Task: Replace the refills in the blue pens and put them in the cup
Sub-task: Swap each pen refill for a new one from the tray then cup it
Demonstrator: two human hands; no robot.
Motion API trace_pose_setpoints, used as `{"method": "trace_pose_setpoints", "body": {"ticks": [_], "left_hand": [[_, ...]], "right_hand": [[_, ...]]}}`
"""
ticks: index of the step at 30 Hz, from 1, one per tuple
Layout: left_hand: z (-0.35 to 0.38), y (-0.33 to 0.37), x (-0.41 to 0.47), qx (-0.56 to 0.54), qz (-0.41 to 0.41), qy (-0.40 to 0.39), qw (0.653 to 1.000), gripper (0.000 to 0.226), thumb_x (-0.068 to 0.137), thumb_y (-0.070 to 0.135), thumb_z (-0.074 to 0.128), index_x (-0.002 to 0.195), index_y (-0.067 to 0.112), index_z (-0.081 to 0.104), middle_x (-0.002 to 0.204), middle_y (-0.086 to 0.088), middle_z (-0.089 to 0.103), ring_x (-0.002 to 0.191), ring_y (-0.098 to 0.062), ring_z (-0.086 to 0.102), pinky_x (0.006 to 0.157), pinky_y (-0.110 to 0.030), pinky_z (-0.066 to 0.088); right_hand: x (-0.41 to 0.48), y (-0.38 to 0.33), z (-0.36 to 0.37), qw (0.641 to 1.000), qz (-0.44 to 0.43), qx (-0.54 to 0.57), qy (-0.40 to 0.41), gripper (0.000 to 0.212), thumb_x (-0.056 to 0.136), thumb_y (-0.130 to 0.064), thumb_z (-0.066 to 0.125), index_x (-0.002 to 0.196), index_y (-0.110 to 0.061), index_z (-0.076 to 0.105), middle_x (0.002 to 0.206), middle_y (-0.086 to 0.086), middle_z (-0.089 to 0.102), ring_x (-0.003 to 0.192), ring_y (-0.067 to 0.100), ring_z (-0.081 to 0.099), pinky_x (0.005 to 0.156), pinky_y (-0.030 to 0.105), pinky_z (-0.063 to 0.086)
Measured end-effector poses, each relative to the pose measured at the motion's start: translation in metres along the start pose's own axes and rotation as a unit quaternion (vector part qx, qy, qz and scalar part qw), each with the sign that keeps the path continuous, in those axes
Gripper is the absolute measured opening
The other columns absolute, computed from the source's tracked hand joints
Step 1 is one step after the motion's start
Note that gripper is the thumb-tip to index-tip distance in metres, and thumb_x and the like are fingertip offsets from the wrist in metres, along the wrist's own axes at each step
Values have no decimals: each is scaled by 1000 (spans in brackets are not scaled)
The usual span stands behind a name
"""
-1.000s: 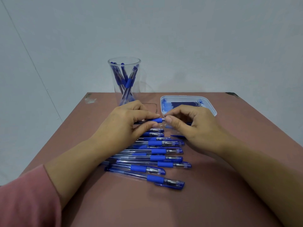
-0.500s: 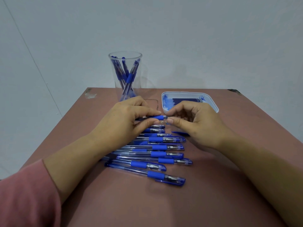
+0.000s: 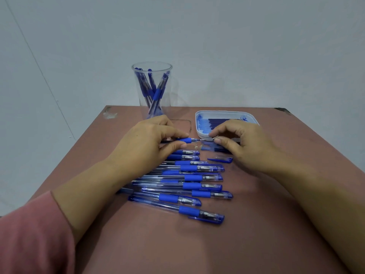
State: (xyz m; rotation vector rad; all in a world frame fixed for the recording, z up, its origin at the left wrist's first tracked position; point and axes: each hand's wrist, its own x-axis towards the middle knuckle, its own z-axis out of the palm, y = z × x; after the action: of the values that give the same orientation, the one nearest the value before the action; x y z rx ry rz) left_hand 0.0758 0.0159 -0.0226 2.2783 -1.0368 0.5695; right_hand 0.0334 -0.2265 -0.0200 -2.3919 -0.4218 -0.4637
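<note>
My left forearm crosses the row of pens point(image 3: 189, 177), so a jerk could roll them along the surface point(image 3: 197, 244). My left hand point(image 3: 150, 143) grips the open pen point(image 3: 184, 140) just near of the cup point(image 3: 152, 91), refill tip point(image 3: 198, 139) bare; my right hand point(image 3: 243, 143) pinches a tiny pale part point(image 3: 214, 137) by the tray point(image 3: 227, 112), easily dropped.

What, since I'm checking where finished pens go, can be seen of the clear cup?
The cup is a tall, clear tumbler, plastic by its look. It stands upright near the far edge of the table, left of the white tray. Several blue pens lean crossed inside it. The left hand, in front, hides its base.
</note>
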Motion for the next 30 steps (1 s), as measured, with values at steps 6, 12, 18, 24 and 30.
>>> {"method": "trace_pose_setpoints", "body": {"ticks": [6,12,18,24,30], "left_hand": [[-1,-3,1,2,-1,16,1000,31,83,42,66,109,26,74,88,13,59,76,-5,57,68,-32,53],[-1,-3,1,4,-1,20,1000,28,84,36,70,109,26,74,87,13,57,76,-4,55,67,-30,52],[-1,-2,1,-3,7,18,1000,30,84,39,68,110,26,73,87,14,57,76,-4,55,69,-28,52],[1,1,0,-9,41,22,999,29,84,37,67,110,25,74,88,14,57,75,-6,57,66,-31,53],[0,2,1,-11,42,24,999,29,84,35,68,111,27,73,90,12,60,78,-6,59,69,-31,54]], "right_hand": [[10,-4,2,978,-28,-138,-153,17,94,-20,58,104,-29,68,86,-28,51,93,2,43,84,21,38],[13,-6,4,966,-55,-173,-182,24,97,-21,53,113,-32,67,88,-24,47,96,7,39,90,31,40],[11,-1,-10,989,-87,-117,-29,23,83,-14,63,100,-28,65,93,-14,59,89,5,53,81,28,46],[-1,-21,1,997,-69,24,8,23,81,-32,74,96,-44,62,91,-20,66,90,6,62,80,20,49],[-2,-20,-4,998,-43,39,-16,22,84,-19,72,90,-41,67,86,-15,70,85,3,65,78,18,50]]}}
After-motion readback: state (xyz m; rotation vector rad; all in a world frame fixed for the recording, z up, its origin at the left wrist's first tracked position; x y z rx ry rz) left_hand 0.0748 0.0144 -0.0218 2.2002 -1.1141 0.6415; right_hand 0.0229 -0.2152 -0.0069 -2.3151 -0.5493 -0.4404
